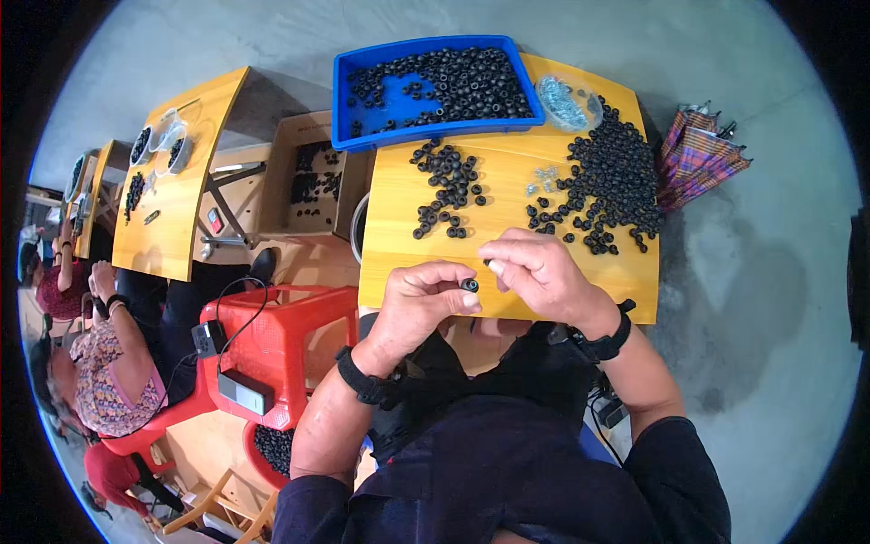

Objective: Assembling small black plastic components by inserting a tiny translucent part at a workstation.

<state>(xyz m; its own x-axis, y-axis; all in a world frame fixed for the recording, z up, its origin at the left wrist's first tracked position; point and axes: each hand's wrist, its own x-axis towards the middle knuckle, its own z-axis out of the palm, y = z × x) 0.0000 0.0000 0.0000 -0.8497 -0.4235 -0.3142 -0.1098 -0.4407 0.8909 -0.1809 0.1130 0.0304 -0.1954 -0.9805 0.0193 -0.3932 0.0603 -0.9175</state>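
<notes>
Over the table's near edge, my left hand pinches a small black ring-shaped part between thumb and fingers; a pale centre shows in its hole. Just to the right, my right hand is closed at the fingertips on a small dark piece, mostly hidden, its kind unclear. The two hands are close but apart. Beyond them on the yellow table lie a loose group of black ring-shaped parts, a larger pile of small black parts and a few small silvery pieces.
A blue tray of black parts and a clear bowl of silvery pieces stand at the far side. An umbrella leans at the right. Left are a red stool, a cardboard box and people at other tables.
</notes>
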